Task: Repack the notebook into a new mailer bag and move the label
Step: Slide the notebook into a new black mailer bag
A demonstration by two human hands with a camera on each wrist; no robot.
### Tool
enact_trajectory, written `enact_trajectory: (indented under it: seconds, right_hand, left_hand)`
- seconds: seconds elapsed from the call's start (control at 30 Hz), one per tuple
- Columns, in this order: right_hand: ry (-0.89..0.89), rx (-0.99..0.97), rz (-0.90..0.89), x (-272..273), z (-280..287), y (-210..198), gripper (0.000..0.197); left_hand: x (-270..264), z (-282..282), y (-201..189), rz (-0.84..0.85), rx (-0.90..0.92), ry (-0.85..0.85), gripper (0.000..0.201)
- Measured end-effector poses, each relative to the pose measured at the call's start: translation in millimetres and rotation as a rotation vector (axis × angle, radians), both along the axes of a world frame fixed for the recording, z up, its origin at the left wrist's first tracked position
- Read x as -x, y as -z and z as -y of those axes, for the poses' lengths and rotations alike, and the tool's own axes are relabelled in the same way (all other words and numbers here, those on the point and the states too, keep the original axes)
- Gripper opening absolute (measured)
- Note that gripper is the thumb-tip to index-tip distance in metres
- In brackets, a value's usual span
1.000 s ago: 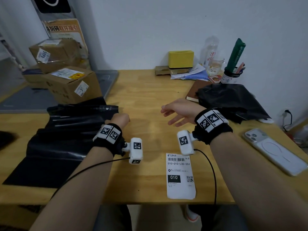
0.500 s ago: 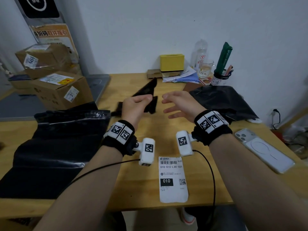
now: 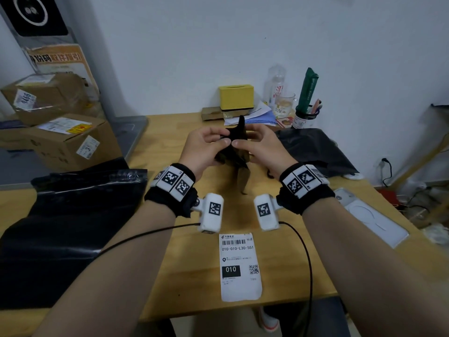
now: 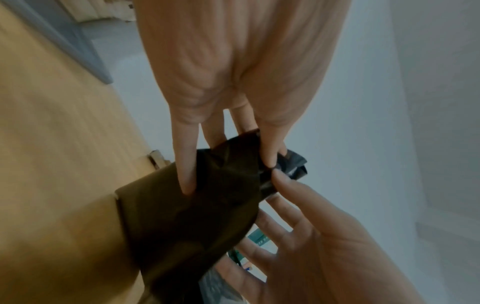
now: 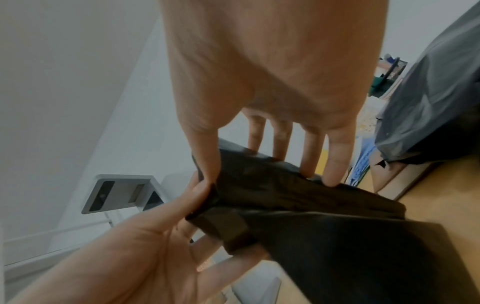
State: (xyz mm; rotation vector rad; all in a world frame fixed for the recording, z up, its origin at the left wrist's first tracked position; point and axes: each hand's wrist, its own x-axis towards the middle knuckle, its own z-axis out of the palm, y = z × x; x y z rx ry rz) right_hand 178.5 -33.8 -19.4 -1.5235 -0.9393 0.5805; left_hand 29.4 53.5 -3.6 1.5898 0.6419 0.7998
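A small folded black mailer bag (image 3: 237, 154) hangs above the middle of the wooden table (image 3: 170, 132). My left hand (image 3: 224, 139) pinches its top left edge between thumb and fingers. My right hand (image 3: 244, 138) pinches the same top edge just to the right, thumbs almost touching. The left wrist view shows the left thumb and fingers on the bag (image 4: 228, 185); the right wrist view shows the right hand's grip on the bag (image 5: 285, 195). The white shipping label (image 3: 240, 266) lies flat near the table's front edge. A crumpled black bag (image 3: 313, 152) lies at the right; a brown notebook corner (image 5: 387, 176) shows under it.
Flat black mailer bags (image 3: 60, 215) cover the left of the table. Cardboard boxes (image 3: 65, 142) stand at the back left. A yellow box (image 3: 236, 97), a bottle and a pen cup (image 3: 305, 117) line the back edge. A phone (image 3: 371, 220) lies at the right.
My left hand brought a folded black bag from the left pile to the middle and lifted it. My right hand moved in and took hold of the same top edge.
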Motion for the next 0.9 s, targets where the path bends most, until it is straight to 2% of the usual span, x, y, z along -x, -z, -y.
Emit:
enact_trajectory:
  seconds: [0.17,0.27,0.5,0.67,0.8,0.9]
  right_hand:
    - [0.017,-0.072,0.008,2,-4,-10,0.019]
    - [0.034,-0.119,-0.01,1,-6,-14,0.008]
    - [0.036,-0.076,-0.008,-5,-10,-12,0.008]
    - [0.187,0.043,0.062,-18,-7,-16,0.007]
    - [0.278,0.061,0.111,-19,-4,-37,0.02]
    - [0.15,-0.042,0.024,-6,1,-57,0.035]
  left_hand:
    - [3,-5,-20,-0.057,-0.038,0.021,0.013]
    - [6,-11,-26,-0.046,-0.04,0.016,0.019]
    - [5,-23,-31,-0.043,-0.115,-0.099,0.012]
    - [5,-29,-35,0.037,-0.133,-0.19,0.012]
    - [7,-31,-46,0.051,-0.14,-0.167,0.014]
    - [3,-30,-52,-0.011,-0.225,-0.13,0.018]
